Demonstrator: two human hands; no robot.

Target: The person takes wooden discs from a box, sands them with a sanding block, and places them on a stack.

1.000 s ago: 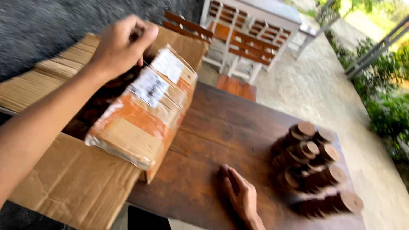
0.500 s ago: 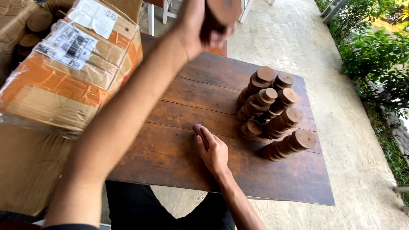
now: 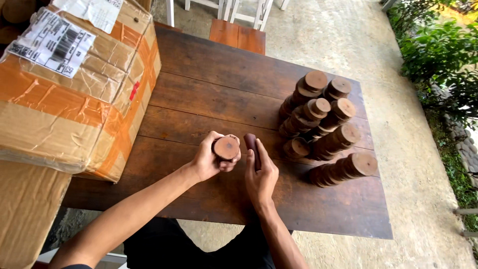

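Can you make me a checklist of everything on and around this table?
Surface: dark wooden table, planks bare in the middle.
Job's things: round brown wooden disc in left hand; another brown disc edge-on in right hand; stacks of discs at the table's right.
Clutter: taped cardboard box with paper labels.
Grippers: both hands closed on discs.
Cables: nothing seen.
Surroundings: concrete floor, green plants, wooden stool.

On the tabletop [image 3: 209,99], a taped cardboard box [image 3: 74,94] sits at left; stacked wooden discs [image 3: 321,124] lie at right, two hands between them near the front edge.
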